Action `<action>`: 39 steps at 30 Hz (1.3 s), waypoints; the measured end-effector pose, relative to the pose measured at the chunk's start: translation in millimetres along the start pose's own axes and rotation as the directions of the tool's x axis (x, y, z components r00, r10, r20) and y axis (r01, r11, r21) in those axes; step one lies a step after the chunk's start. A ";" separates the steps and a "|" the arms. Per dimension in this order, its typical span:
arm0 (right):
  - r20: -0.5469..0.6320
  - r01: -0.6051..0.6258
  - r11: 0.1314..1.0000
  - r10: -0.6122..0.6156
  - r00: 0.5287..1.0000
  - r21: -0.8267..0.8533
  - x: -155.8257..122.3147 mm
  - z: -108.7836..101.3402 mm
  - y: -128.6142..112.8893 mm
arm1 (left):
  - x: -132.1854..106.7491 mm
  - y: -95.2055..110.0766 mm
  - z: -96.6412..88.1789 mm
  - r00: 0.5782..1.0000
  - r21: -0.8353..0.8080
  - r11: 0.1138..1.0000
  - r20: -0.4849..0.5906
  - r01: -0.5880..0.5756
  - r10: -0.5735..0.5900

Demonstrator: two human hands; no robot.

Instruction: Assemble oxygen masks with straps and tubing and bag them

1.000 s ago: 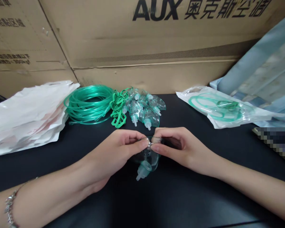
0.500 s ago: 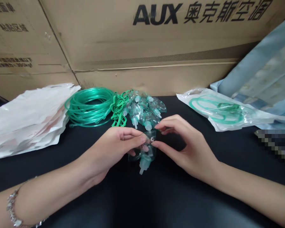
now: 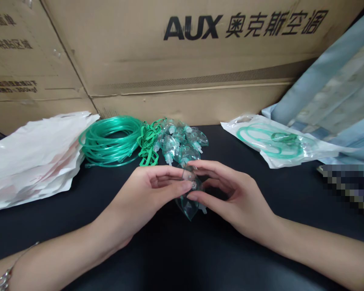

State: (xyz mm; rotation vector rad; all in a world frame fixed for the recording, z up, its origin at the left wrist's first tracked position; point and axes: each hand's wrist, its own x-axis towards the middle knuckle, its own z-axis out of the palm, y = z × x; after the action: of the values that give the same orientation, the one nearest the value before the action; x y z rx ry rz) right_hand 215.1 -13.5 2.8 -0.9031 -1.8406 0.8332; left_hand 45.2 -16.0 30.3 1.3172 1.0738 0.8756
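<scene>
A clear, green-tinted oxygen mask [image 3: 189,209] is held between both hands above the black table. My left hand [image 3: 157,186] is closed on its left side, with the thumb pressed near the small round vent. My right hand [image 3: 230,190] curls around the right side, thumb and fingertips touching the mask's edge. The mask's pale connector [image 3: 202,209] pokes out below the right thumb. Fingers hide part of the mask. Just beyond the hands lies a pile of similar clear masks [image 3: 186,151].
Left of the masks are green elastic straps [image 3: 148,147] and a coil of green tubing [image 3: 109,139]. A stack of white pouches [image 3: 33,157] lies at the far left. At right are a bagged mask set [image 3: 269,141] and a pixelated object [image 3: 352,190]. Cardboard boxes [image 3: 170,101] stand behind.
The held mask has been turned, so its connector has swung from pointing down at the front to the right side. My right hand has closed in around it. The view has shifted slightly.
</scene>
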 end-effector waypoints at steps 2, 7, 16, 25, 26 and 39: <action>0.012 -0.008 1.000 0.008 1.000 -0.004 1.4 -1.2 0.1 | 3.1 3.0 -3.6 0.995 0.138 0.987 -0.054 -0.082 0.090; 0.030 -0.039 0.995 0.036 0.999 0.091 5.2 -3.8 -0.8 | 8.9 5.9 -8.7 0.957 0.337 0.927 -0.172 -0.164 0.232; 0.057 0.022 1.000 -0.021 0.998 -0.015 -0.1 -0.6 -2.4 | 5.2 -5.4 2.5 0.996 0.157 0.987 0.086 -0.016 0.003; -0.097 0.104 0.995 -0.104 0.990 -0.006 -1.3 1.2 -6.6 | 0.4 -4.1 7.4 0.999 0.116 0.993 0.047 -0.016 0.010; -0.107 0.130 0.991 -0.132 0.985 -0.025 -1.6 1.3 -6.9 | -0.4 -3.8 8.6 0.999 0.098 0.995 0.041 -0.003 -0.001; -0.063 0.342 0.907 -0.367 0.928 -0.245 -3.2 2.1 -8.0 | -0.2 -7.8 17.4 0.989 0.111 0.988 -0.093 -0.107 0.118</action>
State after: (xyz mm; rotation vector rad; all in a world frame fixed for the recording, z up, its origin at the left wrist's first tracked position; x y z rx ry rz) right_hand 212.3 -20.6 7.3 -0.7038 -1.9530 0.3424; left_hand 61.0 -22.3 21.6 1.4462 1.1445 0.9885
